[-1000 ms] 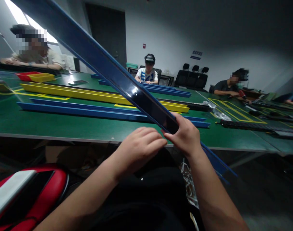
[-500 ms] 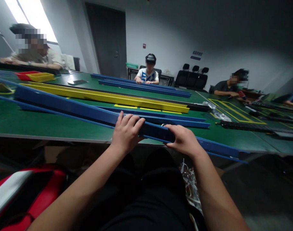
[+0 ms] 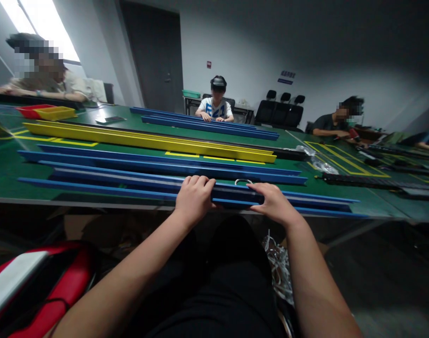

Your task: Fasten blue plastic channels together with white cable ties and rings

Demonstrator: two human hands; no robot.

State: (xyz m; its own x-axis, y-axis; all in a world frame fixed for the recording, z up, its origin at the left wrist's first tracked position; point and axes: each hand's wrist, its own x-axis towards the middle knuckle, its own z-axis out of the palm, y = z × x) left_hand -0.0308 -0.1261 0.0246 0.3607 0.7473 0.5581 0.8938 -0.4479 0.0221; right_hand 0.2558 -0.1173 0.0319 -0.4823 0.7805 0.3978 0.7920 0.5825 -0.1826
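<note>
A long blue channel profile (image 3: 130, 182) lies along the near edge of the green table (image 3: 10, 193), its open side facing up toward me. My left hand (image 3: 195, 199) is closed around its middle, fingers over the far rim. Farther right, my right hand (image 3: 273, 201) grips the same profile, thumb low and fingers on the far rim. A white ring-like loop (image 3: 243, 181) shows just behind the rim between my hands. Right behind lies another blue profile (image 3: 165, 165), close and nearly parallel. The undersides of the held profile are hidden.
Beyond are a yellow profile (image 3: 147, 143), more blue profiles (image 3: 207, 126), and red (image 3: 27, 111) and yellow trays (image 3: 56, 111). Clear plastic wrap (image 3: 322, 164) and a dark bar (image 3: 358, 180) lie to the right. Several people sit around the table. A red-and-black bag (image 3: 70, 272) is at lower left.
The held blue profile has turned: its left end has come down to the table and it now lies nearly level along the edge. Both hands keep their grip, the left shifted slightly right.
</note>
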